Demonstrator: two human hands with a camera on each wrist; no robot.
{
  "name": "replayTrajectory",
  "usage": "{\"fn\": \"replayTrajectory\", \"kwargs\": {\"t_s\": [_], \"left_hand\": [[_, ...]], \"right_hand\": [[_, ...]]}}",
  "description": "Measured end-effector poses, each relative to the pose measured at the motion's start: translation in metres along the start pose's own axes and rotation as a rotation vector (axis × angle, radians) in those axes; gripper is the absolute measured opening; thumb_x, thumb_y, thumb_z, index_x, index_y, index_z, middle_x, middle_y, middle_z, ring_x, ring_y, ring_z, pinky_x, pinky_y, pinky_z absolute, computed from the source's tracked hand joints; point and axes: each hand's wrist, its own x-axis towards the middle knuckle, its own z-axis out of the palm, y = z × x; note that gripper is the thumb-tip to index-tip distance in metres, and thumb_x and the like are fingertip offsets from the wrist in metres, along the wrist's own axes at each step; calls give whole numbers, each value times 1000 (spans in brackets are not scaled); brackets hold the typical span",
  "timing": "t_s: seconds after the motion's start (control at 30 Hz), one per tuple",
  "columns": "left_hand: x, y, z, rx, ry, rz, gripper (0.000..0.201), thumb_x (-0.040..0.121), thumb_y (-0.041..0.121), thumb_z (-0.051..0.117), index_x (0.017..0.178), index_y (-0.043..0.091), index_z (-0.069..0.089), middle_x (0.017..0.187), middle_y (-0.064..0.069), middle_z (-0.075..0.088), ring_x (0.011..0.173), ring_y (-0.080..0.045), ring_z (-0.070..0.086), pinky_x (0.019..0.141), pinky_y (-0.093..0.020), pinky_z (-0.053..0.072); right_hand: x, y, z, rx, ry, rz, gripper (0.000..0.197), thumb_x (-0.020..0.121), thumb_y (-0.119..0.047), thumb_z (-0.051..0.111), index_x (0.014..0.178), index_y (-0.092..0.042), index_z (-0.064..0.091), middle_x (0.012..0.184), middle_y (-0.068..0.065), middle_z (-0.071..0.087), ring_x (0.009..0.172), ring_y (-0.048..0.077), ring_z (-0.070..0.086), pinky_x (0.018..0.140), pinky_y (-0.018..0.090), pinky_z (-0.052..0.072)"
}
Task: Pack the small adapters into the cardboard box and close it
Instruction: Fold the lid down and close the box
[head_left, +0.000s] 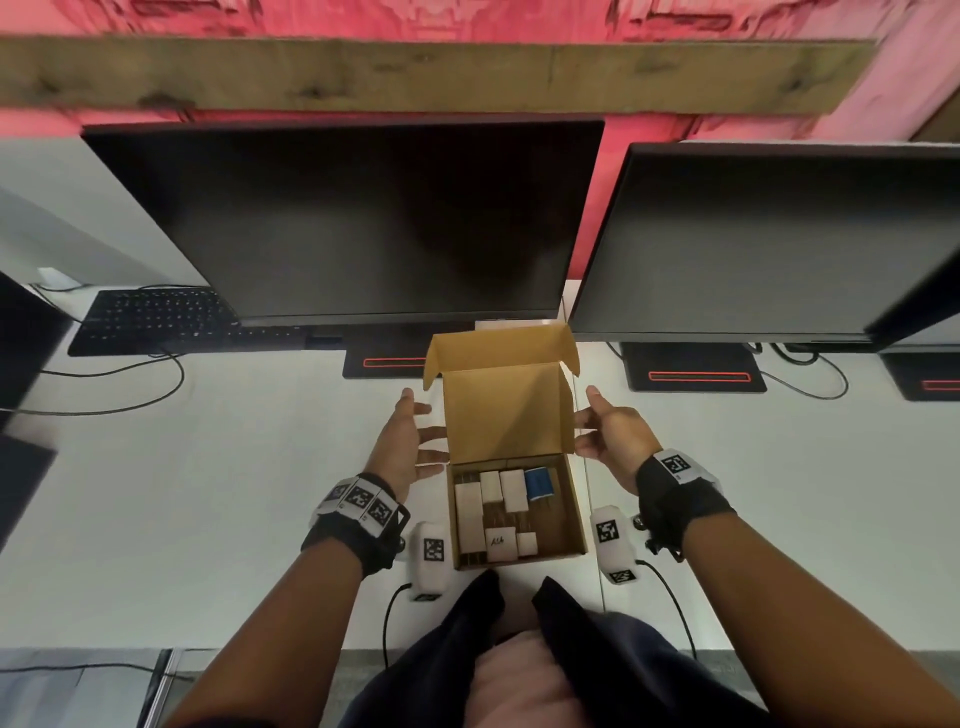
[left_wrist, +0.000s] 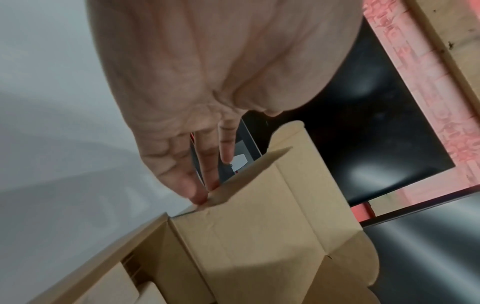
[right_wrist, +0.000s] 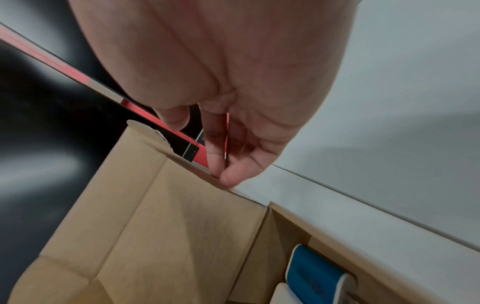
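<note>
A small cardboard box (head_left: 573, 512) sits on the white desk in front of me, its lid (head_left: 506, 410) standing upright at the far side. Inside lie several white adapters (head_left: 511, 491) and one blue adapter (head_left: 539, 484). My left hand (head_left: 415, 447) is at the lid's left edge, and its straight fingertips (left_wrist: 202, 195) touch the lid (left_wrist: 259, 226). My right hand (head_left: 605, 431) is at the lid's right edge, where its fingertips (right_wrist: 228, 179) touch the cardboard lid (right_wrist: 168, 216) with the thumb held apart. The blue adapter (right_wrist: 314, 273) shows in the box's corner below.
Two dark monitors (head_left: 363, 223) (head_left: 769, 239) stand close behind the box, their stands (head_left: 384, 361) on the desk. A black keyboard (head_left: 150, 317) lies at the far left. White tagged devices (head_left: 431, 556) (head_left: 613, 540) with cables flank the box's near end.
</note>
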Motion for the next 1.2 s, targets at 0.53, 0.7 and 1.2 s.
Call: {"fn": "replayTrajectory", "kwargs": {"t_s": [0.53,0.7,1.2], "left_hand": [[1,-17,-20,295,-175,86,27,92,47,61,95,24,75,106,-3,71,106,-24,63,94,-42,50],[10,-53,-22,675,-185,315,35,76,28,81,109,39,71,121,12,67,105,-16,64,90,-33,53],[25,-83,0,848,11,65,65,91,63,53,76,1,69,76,-10,71,70,-25,70,62,-34,62]], "right_hand": [[-23,17,-22,-178,-305,-23,34,89,-46,66,112,-22,71,114,8,69,108,28,65,92,42,56],[-25,55,-18,-476,-222,-201,46,76,-27,83,120,-26,69,111,-4,72,96,8,66,79,16,46],[-11,103,-7,-361,-237,34,61,60,-58,84,95,-9,72,93,8,76,84,21,75,73,36,63]]}}
